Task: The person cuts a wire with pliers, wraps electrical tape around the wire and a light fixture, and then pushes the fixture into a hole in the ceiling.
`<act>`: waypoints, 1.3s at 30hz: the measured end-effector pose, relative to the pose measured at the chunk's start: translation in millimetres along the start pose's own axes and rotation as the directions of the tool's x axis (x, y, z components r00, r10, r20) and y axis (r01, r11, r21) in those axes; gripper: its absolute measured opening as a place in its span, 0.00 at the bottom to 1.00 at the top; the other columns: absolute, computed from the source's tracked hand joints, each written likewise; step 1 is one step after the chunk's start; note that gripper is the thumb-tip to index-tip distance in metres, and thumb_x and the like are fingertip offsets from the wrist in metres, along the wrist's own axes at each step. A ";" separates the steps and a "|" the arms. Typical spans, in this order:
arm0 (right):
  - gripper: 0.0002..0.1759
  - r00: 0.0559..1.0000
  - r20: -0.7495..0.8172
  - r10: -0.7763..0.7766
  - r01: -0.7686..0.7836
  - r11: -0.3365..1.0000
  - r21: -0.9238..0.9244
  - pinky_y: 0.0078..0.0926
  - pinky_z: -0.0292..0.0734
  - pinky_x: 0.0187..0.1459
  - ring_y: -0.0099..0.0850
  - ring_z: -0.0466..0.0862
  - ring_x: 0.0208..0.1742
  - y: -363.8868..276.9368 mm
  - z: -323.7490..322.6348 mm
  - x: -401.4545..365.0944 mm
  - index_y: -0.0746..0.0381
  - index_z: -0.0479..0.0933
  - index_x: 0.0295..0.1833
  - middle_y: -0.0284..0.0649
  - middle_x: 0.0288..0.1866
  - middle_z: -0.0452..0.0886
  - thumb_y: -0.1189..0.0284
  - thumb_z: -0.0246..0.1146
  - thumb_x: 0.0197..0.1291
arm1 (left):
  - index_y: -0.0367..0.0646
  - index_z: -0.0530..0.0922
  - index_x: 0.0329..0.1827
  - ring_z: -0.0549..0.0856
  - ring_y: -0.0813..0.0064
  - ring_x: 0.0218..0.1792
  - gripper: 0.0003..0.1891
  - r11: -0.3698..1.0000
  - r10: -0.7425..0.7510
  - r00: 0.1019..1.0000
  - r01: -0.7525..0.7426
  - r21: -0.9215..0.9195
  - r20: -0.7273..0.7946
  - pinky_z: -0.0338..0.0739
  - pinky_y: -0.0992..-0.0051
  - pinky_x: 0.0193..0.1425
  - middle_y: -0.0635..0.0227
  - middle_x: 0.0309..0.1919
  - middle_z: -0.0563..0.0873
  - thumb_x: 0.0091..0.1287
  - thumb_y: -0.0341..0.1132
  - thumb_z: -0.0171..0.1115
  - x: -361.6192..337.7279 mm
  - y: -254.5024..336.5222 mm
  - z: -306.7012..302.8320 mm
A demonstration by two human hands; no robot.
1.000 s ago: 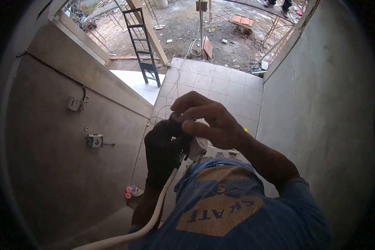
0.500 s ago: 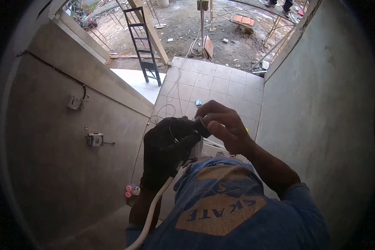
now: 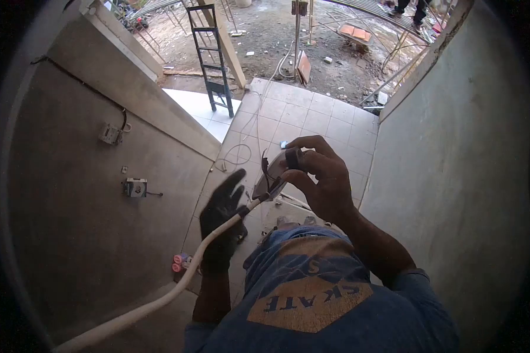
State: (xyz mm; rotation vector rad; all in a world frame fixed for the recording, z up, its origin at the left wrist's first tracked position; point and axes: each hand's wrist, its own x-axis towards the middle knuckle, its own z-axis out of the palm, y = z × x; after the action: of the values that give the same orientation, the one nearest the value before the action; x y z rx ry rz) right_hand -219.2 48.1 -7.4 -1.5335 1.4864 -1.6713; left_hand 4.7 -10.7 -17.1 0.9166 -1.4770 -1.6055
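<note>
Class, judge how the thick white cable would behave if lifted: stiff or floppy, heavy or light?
Probably semi-stiff: the white cable sweeps in one smooth curve without kinks. Likely heavy, being thick and long. Its smooth jacket might slip through the gloved left hand.

Legible marking, one item: the word "SKATE" in dark blue capitals on an orange hexagonal patch (image 3: 309, 301) printed on the front of the blue shirt (image 3: 406, 317). It appears upside down from the head camera. A larger, partly folded "S" stands just above it on the same print. Any marking on the wall boxes (image 3: 135, 187) is too small to read.
</note>
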 end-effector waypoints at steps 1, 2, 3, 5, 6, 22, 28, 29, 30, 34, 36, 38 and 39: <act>0.12 0.999 -0.030 0.012 -0.011 1.000 0.021 0.30 0.90 0.42 0.37 0.91 0.48 0.3 2.9 -1.2 0.69 0.82 0.40 0.53 0.58 0.81 0.72 0.76 0.64 | 0.35 0.74 0.74 0.74 0.54 0.76 0.34 1.000 -0.001 1.000 0.001 -0.001 -0.011 0.66 0.54 0.82 0.50 0.72 0.79 0.65 0.36 0.74 -5.9 -3.5 0.7; 0.12 1.000 -0.019 0.011 -0.011 1.000 0.025 0.30 0.90 0.42 0.37 0.91 0.48 1.4 6.2 -2.8 0.69 0.82 0.40 0.53 0.58 0.81 0.72 0.76 0.64 | 0.37 0.76 0.72 0.77 0.55 0.73 0.35 0.959 0.127 0.992 -0.124 0.253 0.006 0.70 0.55 0.78 0.51 0.70 0.80 0.62 0.36 0.77 -11.0 -8.2 -0.8; 0.12 0.999 -0.018 0.039 -0.039 0.998 0.046 0.30 0.90 0.42 0.36 0.91 0.48 2.9 8.4 -5.1 0.68 0.81 0.39 0.53 0.57 0.81 0.72 0.76 0.64 | 0.39 0.78 0.71 0.80 0.56 0.69 0.35 0.841 0.239 0.969 -0.235 0.488 0.054 0.73 0.57 0.74 0.52 0.68 0.81 0.60 0.36 0.79 -14.8 -9.4 1.8; 0.12 0.998 0.000 0.068 -0.068 0.995 0.073 0.30 0.90 0.43 0.36 0.91 0.48 1.7 10.2 -8.4 0.68 0.81 0.38 0.53 0.57 0.81 0.72 0.75 0.64 | 0.41 0.84 0.63 0.85 0.60 0.58 0.26 0.759 0.345 0.939 -0.269 0.592 -0.016 0.79 0.59 0.66 0.57 0.59 0.87 0.61 0.35 0.78 -19.3 -2.9 16.2; 0.12 0.998 0.013 0.060 -0.060 0.996 0.063 0.30 0.89 0.43 0.36 0.90 0.47 -0.1 11.3 -9.4 0.68 0.81 0.38 0.53 0.57 0.81 0.72 0.75 0.64 | 0.39 0.85 0.60 0.87 0.62 0.56 0.22 0.742 0.376 0.926 -0.287 0.606 -0.022 0.81 0.62 0.63 0.57 0.56 0.88 0.62 0.31 0.77 -20.8 -1.2 18.0; 0.13 1.000 0.018 -0.018 0.019 0.998 -0.058 0.32 0.86 0.51 0.35 0.87 0.54 -25.4 25.6 -10.7 0.68 0.81 0.41 0.47 0.62 0.80 0.76 0.78 0.58 | 0.36 0.88 0.48 0.91 0.76 0.35 0.10 0.883 0.220 0.929 -0.059 0.466 -0.298 0.87 0.77 0.40 0.61 0.39 0.93 0.66 0.30 0.76 -24.3 17.3 28.1; 0.14 0.999 -0.030 -0.030 0.030 1.000 -0.005 0.35 0.85 0.51 0.37 0.86 0.54 -9.9 25.6 -10.4 0.68 0.81 0.43 0.48 0.63 0.79 0.76 0.78 0.57 | 0.38 0.87 0.54 0.92 0.71 0.44 0.12 0.867 0.250 0.955 -0.147 0.477 -0.161 0.88 0.71 0.49 0.60 0.46 0.93 0.68 0.29 0.73 -26.7 11.0 26.6; 0.14 0.999 -0.029 -0.030 0.030 1.000 -0.006 0.35 0.85 0.51 0.37 0.86 0.54 -10.1 24.9 -9.5 0.68 0.81 0.43 0.48 0.63 0.79 0.76 0.78 0.57 | 0.38 0.87 0.53 0.92 0.70 0.45 0.12 0.852 0.258 0.959 -0.170 0.495 -0.114 0.88 0.69 0.49 0.59 0.47 0.92 0.69 0.29 0.73 -26.8 9.5 24.8; 0.14 0.994 -0.012 -0.107 0.106 0.991 -0.077 0.39 0.87 0.52 0.43 0.85 0.57 -9.9 26.9 -8.1 0.69 0.80 0.44 0.52 0.63 0.78 0.76 0.77 0.58 | 0.38 0.87 0.53 0.92 0.70 0.45 0.12 0.853 0.258 0.959 -0.170 0.493 -0.115 0.88 0.69 0.49 0.59 0.47 0.92 0.69 0.29 0.73 -26.4 9.7 21.4; 0.15 0.978 -0.004 -0.207 0.202 0.958 -0.202 0.39 0.85 0.52 0.48 0.83 0.59 -8.6 31.6 -13.1 0.68 0.78 0.46 0.53 0.64 0.75 0.78 0.76 0.58 | 0.39 0.87 0.51 0.93 0.67 0.47 0.10 0.755 0.374 0.923 -0.245 0.609 -0.093 0.88 0.68 0.52 0.59 0.47 0.93 0.68 0.28 0.72 -25.1 17.4 23.3; 0.15 0.956 0.002 -0.292 0.282 0.921 -0.267 0.43 0.83 0.51 0.47 0.82 0.57 -15.1 31.4 -10.7 0.67 0.78 0.45 0.53 0.63 0.75 0.77 0.77 0.57 | 0.39 0.87 0.50 0.93 0.66 0.46 0.09 0.731 0.411 0.908 -0.277 0.623 -0.079 0.88 0.68 0.52 0.59 0.45 0.93 0.68 0.28 0.72 -24.1 17.9 23.5; 0.15 0.927 0.014 -0.374 0.357 0.873 -0.332 0.47 0.81 0.50 0.47 0.82 0.55 -18.5 31.1 -10.0 0.67 0.78 0.43 0.54 0.62 0.76 0.76 0.78 0.56 | 0.39 0.87 0.51 0.93 0.65 0.45 0.09 0.847 0.316 0.937 -0.208 0.489 -0.149 0.87 0.68 0.51 0.59 0.44 0.93 0.69 0.28 0.71 -24.1 14.2 24.0; 0.15 0.925 0.043 -0.379 0.368 0.859 -0.356 0.47 0.80 0.49 0.46 0.81 0.54 -19.2 31.5 -10.3 0.66 0.78 0.43 0.53 0.61 0.75 0.75 0.78 0.56 | 0.39 0.87 0.51 0.93 0.65 0.45 0.09 0.847 0.316 0.937 -0.209 0.488 -0.148 0.87 0.68 0.51 0.59 0.44 0.93 0.69 0.28 0.71 -24.7 12.9 24.4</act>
State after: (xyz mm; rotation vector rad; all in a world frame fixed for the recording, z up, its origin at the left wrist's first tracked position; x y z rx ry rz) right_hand -181.6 50.4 -0.7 -2.1199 1.6596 -1.6927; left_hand -4.9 21.7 -2.1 1.0586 -1.7725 -0.9225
